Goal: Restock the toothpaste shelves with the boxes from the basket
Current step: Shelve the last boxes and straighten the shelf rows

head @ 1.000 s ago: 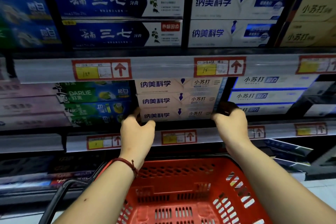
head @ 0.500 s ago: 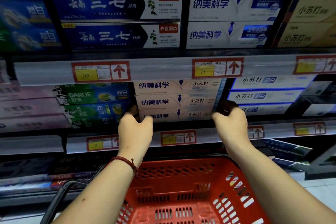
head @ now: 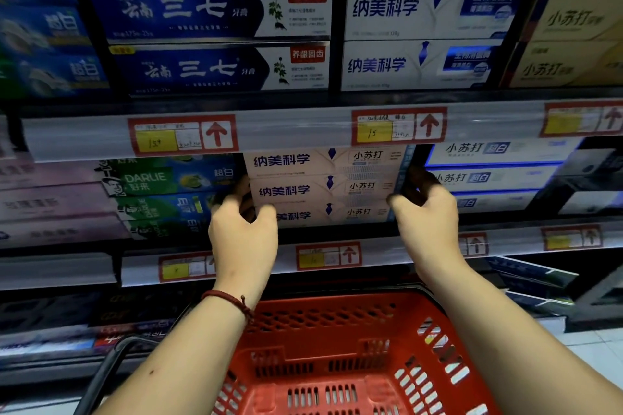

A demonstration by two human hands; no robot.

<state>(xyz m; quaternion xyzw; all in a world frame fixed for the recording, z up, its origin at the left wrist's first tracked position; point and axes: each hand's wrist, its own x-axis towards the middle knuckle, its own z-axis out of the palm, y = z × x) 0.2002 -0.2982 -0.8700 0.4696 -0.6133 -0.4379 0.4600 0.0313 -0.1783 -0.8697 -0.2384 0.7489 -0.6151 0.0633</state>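
Observation:
Three beige toothpaste boxes (head: 323,189) lie stacked on the middle shelf, between green Darlie boxes (head: 161,192) and white-and-blue boxes (head: 492,162). My left hand (head: 242,239) grips the stack's left end, with the thumb across the front of the bottom box. At the right end, my right hand (head: 428,222) curls its fingers into the dark gap beside the stack. The red basket (head: 337,310) hangs below my forearms, and no boxes show in the part of it that I can see.
A price rail (head: 286,135) with red arrow tags runs just above the stack. Blue and white boxes (head: 215,10) fill the shelf above. Dark boxes sit on the lower shelves (head: 67,313). The basket's black handle (head: 101,371) is at lower left.
Both hands have stayed at the ends of the beige stack. My left thumb has crept slightly further over the bottom box's front.

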